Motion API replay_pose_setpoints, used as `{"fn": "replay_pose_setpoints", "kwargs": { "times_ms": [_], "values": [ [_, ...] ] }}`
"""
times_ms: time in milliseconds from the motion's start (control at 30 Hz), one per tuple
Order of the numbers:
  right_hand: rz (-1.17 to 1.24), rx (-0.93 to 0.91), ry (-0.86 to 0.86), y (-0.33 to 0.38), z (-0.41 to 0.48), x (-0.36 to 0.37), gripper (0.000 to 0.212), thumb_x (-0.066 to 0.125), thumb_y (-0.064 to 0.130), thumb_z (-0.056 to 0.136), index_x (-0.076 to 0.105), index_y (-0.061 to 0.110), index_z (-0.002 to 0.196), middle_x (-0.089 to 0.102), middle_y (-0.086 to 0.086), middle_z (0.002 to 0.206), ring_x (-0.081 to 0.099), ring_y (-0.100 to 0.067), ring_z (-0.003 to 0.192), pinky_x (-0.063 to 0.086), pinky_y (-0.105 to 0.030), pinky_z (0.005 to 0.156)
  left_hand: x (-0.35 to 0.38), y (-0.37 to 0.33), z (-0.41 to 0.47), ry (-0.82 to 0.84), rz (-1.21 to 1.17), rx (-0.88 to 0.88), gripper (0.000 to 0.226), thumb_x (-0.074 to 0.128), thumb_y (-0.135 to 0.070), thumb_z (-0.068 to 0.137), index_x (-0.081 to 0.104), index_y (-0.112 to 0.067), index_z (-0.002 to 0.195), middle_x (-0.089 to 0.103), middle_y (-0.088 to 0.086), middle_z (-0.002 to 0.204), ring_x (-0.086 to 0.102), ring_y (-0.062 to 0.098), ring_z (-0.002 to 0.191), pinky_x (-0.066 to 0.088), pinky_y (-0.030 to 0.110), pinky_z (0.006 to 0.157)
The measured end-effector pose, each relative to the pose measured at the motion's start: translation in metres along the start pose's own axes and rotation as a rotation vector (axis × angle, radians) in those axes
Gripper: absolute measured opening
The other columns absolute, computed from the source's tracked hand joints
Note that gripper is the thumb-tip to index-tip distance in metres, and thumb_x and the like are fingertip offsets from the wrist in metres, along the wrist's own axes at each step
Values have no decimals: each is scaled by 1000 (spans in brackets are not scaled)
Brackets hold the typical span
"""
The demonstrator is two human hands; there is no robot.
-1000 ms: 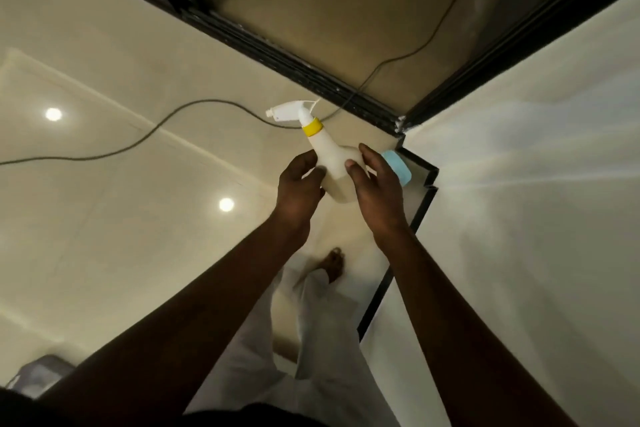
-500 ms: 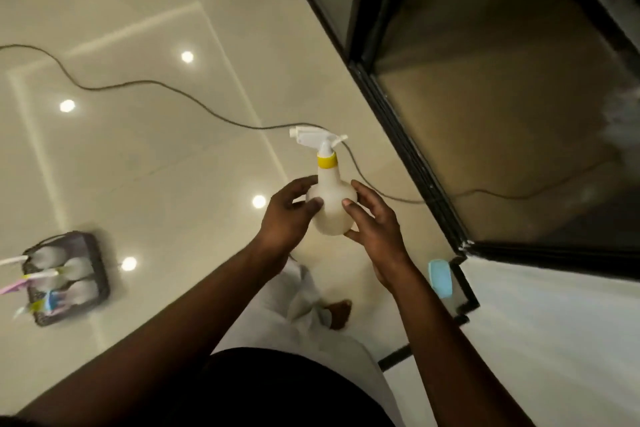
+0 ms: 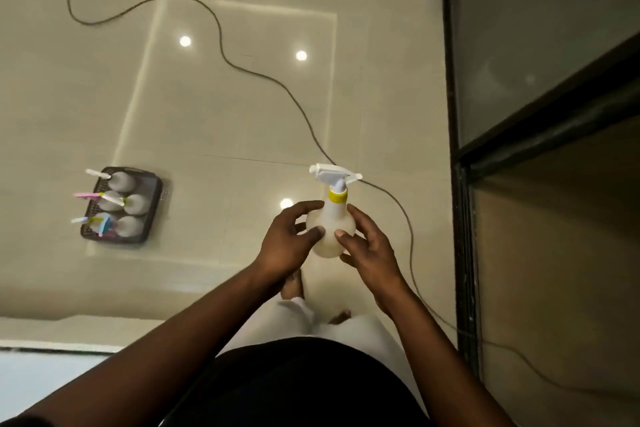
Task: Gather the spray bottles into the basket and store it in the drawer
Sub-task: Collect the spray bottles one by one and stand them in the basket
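Dropping the spray bottle (image 3: 330,218) looks the likeliest mishap in the head view. It is held only at its round belly, with the trigger head and yellow collar standing free above, so a loosened grip on smooth plastic could send it down onto the glossy floor (image 3: 207,121). A second risk is the cable (image 3: 221,42), which snakes across the floor and runs close by the person's bare feet (image 3: 292,284); a step toward the basket (image 3: 157,199) could catch it. That basket sits on the floor well apart to the left, and the bottles (image 3: 121,182) already in it stand packed together with nozzles poking over the rim. I judge there is little room left, so pushing another in carelessly could tip a neighbour. The drawer is not in view.

Both hands reach forward and down and meet in front of the body. The left hand (image 3: 287,246) wraps the bottle's left side, its fingers (image 3: 304,209) curled round the belly and thumb pressed on the front. The right hand (image 3: 370,253) mirrors it on the other side, grasping the same bottle. The bottle is held roughly upright in the air above the floor, nozzle pointing left, near the dark door frame (image 3: 450,80) on the right.
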State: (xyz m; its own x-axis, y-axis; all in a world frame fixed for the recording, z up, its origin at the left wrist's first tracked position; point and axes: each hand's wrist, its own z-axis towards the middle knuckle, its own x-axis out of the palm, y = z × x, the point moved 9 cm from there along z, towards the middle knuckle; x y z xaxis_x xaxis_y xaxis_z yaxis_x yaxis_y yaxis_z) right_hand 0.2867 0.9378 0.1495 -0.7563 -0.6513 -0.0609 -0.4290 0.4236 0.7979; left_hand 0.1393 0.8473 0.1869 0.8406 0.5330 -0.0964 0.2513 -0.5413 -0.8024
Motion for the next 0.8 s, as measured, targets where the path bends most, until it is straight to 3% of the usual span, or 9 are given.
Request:
{"fn": "replay_pose_setpoints", "kwargs": {
  "times_ms": [133, 333, 533, 700, 800],
  "values": [
    [-133, -43, 102, 51, 43, 24, 58, 72, 39, 91, 54, 42, 146, 64, 16, 142, 65, -13, 127, 57, -47, 104, -34, -22, 25, -90, -116, 4, 41, 68, -5, 95, 69, -27, 129, 71, 3, 132, 70, 26, 119, 52, 30, 86],
    [-293, -107, 308, 118, 114, 57, 56, 71, 30, 96, 53, 43, 147, 63, 13, 145, 62, -18, 133, 56, -54, 104, -72, -47, 59, -259, -283, -7, 44, 66, -2, 95, 68, -27, 130, 72, 2, 133, 70, 25, 119, 51, 28, 85],
    [-476, -169, 554, 175, 168, 106, 58, 70, 23, 98, 50, 35, 152, 58, 10, 151, 59, -16, 135, 50, -50, 113, -105, -65, 82, -492, -448, -21, 44, 67, -4, 96, 67, -27, 133, 70, 5, 136, 68, 26, 123, 56, 42, 102],
    [-592, -223, 730, 214, 193, 162, 58, 70, 19, 99, 50, 30, 153, 57, 11, 152, 59, -11, 136, 48, -46, 115, -140, -69, 90, -670, -570, -22, 44, 68, -4, 96, 67, -27, 133, 69, 9, 136, 69, 27, 122, 56, 40, 102],
    [-652, -234, 820, 229, 204, 206, 58, 70, 19, 99, 50, 31, 152, 58, 10, 151, 60, -13, 134, 49, -47, 114, -170, -66, 93, -770, -632, -21, 44, 68, -7, 96, 67, -29, 133, 68, 12, 137, 67, 37, 121, 54, 49, 106]
  ]
}}
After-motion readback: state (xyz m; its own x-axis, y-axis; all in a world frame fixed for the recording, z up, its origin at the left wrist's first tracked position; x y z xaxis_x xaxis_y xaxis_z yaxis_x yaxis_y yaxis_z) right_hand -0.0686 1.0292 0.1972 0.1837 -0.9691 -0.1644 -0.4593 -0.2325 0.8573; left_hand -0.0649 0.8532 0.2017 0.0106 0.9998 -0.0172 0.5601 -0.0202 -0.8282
